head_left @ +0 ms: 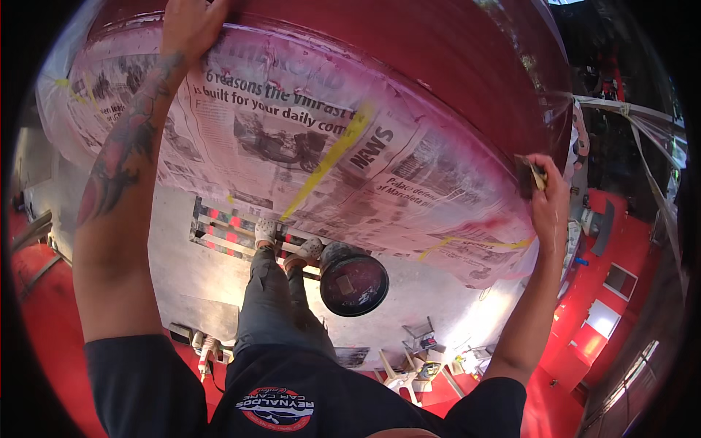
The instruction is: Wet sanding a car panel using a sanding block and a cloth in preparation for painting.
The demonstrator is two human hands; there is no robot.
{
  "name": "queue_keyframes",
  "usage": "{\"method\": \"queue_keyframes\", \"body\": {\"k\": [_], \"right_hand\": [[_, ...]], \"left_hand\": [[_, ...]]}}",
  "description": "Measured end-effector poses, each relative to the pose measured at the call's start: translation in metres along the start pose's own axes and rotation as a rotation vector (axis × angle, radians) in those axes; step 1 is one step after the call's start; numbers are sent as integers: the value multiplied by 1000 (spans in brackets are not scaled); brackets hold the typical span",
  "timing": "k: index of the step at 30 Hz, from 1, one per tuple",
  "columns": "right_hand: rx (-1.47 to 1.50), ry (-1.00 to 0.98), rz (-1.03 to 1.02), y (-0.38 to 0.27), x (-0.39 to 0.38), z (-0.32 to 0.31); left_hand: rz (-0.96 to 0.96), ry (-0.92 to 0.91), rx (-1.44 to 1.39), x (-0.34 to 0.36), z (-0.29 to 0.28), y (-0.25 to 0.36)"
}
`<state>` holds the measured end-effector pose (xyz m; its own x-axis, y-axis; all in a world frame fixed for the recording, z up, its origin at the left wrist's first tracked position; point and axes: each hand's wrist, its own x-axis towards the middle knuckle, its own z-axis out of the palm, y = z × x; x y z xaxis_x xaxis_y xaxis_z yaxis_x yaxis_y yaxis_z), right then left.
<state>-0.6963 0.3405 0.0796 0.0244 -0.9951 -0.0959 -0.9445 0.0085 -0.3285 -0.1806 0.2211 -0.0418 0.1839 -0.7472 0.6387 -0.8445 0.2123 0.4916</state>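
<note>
A glossy dark red curved panel (pixel 453 66), like car bodywork, spans the top. Newspaper sheets (pixel 292 157), pink with overspray and joined by yellow tape (pixel 332 157), hang along its lower edge. At the upper left my left hand (pixel 191 29) rests against the panel's edge, open, with its thumb apart and its fingertips cut off by the frame. On the right my right hand (pixel 549 193) is closed on a small dark flat block (pixel 524 177) with a yellowish part beside it. That block is at the panel's right edge, and my fingers partly hide it.
Below, a black round bucket (pixel 354 285) stands beside my feet, near a slatted pallet (pixel 219 230). A small wooden stool (pixel 401 376) and clutter lie behind. Clear plastic sheeting (pixel 657 168) hangs at the right, over a red floor area (pixel 613 255).
</note>
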Motion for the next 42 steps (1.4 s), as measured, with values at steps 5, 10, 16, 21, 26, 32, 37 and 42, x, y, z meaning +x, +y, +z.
{"method": "queue_keyframes", "body": {"k": [5,10,16,21,26,32,37,42], "right_hand": [[-290,16,-445,-94,82,40],[-306,-40,-555,-86,100,68],[-147,66,-605,-92,110,88],[-114,0,-593,-78,115,80],[-71,21,-641,-89,124,90],[-125,1,-671,-85,124,88],[-36,37,-646,-104,125,98],[-67,-1,-654,-93,124,89]], "left_hand": [[33,20,58,-1,-4,-3],[29,-5,58,0,-5,1],[29,-34,74,2,-8,2],[-9,-36,78,-1,-4,-4],[-9,-60,97,1,2,3],[-19,-58,71,0,-1,-5],[-40,-81,86,1,-1,4],[-36,-78,82,3,-8,-2]]}}
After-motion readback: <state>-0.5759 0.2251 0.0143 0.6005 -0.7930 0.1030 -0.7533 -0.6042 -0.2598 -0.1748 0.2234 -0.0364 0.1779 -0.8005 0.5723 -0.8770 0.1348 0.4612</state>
